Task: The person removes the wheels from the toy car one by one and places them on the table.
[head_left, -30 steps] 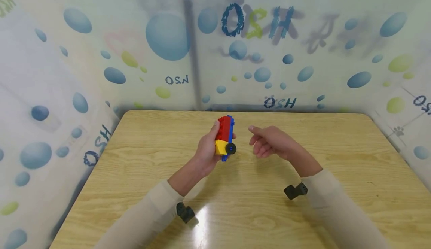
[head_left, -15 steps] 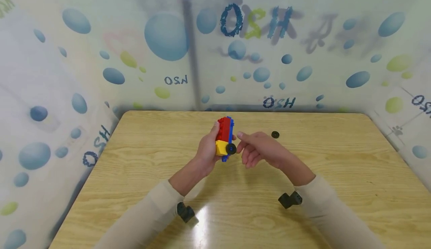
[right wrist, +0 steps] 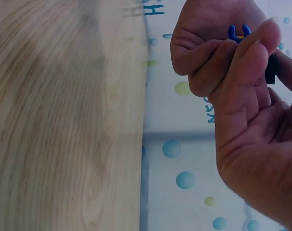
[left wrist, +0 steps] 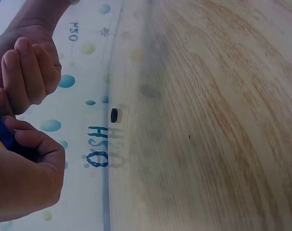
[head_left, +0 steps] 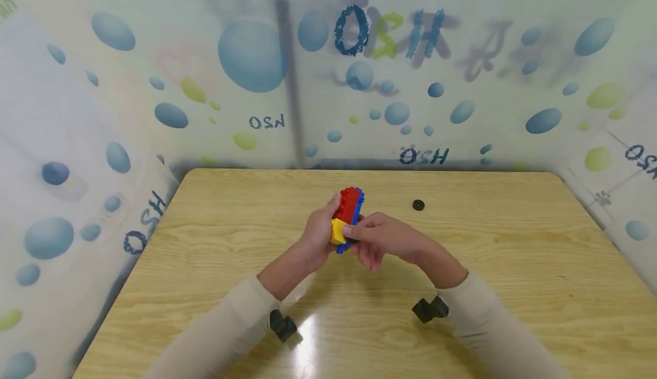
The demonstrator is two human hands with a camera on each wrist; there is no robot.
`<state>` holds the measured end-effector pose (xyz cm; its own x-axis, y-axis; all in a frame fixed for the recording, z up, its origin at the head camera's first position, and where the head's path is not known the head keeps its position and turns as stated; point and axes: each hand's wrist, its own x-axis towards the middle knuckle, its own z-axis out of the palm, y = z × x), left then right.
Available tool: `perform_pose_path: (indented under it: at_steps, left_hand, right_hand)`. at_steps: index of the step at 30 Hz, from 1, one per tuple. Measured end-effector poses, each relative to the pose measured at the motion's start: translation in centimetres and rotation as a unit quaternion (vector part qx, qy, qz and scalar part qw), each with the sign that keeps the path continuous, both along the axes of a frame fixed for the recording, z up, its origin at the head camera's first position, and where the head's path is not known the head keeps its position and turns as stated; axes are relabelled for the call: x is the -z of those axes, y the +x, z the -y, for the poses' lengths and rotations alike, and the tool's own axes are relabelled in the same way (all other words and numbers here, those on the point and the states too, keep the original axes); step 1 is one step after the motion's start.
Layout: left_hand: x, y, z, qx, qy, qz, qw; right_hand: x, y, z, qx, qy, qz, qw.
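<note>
In the head view my left hand holds a toy car built of blocks, with a red body, a yellow block and a blue base. My right hand pinches the black wheel beside the yellow block, and its fingers cover most of it. The right wrist view shows a blue forked end of the base between the hands, with a bit of the black wheel by the right fingers. In the left wrist view, part of the blue base shows inside the left hand.
A loose black wheel lies flat on the wooden table, beyond my right hand. Patterned cloth walls rise behind the table and at both sides. A small black device sits at each wrist.
My right hand has moved left and down to the toy car and now pinches its wheel. The loose wheel on the table has come into view. The toy car has tilted slightly rightward.
</note>
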<state>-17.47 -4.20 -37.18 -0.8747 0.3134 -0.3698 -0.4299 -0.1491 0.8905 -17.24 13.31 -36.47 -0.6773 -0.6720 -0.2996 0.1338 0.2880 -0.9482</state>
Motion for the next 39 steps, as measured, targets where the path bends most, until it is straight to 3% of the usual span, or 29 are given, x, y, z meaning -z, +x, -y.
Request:
perform_pose_path:
  at_steps: [5,13,19,31,39]
  left_hand:
    - [0.1,-0.3,0.2,-0.017,0.011,-0.004,0.9998]
    - [0.4,-0.5,0.4,-0.068,-0.013,-0.018,0.9974]
    - [0.3,-0.3,0.4,-0.097,-0.029,-0.049,0.9937]
    - [-0.3,-0.1,0.0,-0.064,-0.039,-0.101,0.9921]
    - [-0.2,-0.5,-0.4,-0.065,-0.055,-0.113,0.9900]
  right_hand:
    - [0.3,0.1,0.6,0.015,-0.004,0.002,0.9999]
    - [0.2,0.9,2.1,0.090,0.043,-0.053,0.9936]
    - [-0.1,1.3,2.5,0.108,0.048,-0.062,0.9911]
    - [-0.7,1.5,2.0,0.107,0.062,-0.056,0.9908]
    - [-0.8,1.6,1.7,0.119,0.058,-0.055,0.9897]
